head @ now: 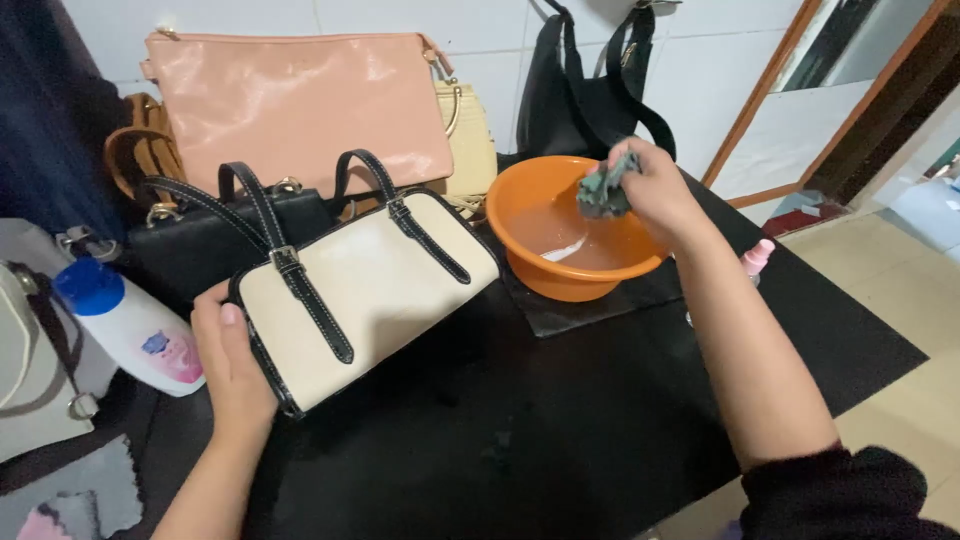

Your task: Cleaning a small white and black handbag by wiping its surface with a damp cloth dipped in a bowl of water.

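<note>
1. Black mat covers the work surface, widest thing in view. Its right edge runs diagonally against pale floor tile. The stretch of mat between the two forearms lies bare; a few damp spots show on it.
2. Pink flat bag leans against the white tiled wall at the back, with a tan bag to its left and a cream wicker-look bag behind its right edge.
3. Black tote hangs or stands at the back, just behind the basin.
4. Cream handbag with black trim and two black straps lies tilted on the mat, left of centre. Its lower left corner sits in the left hand; a black bag lies just behind it.
5. Orange basin sits right of the handbag, near its upper right corner but apart from it. Shallow water and a pale scrap inside.
6. White bottle with blue cap lies on its side at the left edge, just beside the left hand.
7. Left hand: fingers wrapped round the handbag's end, thumb on top, firm hold.
8. Right hand: raised over the basin's far rim, fingers bunched tight round a grey-green cloth.
9. Small pink bottle peeks out behind the right forearm, near the mat edge.
</note>
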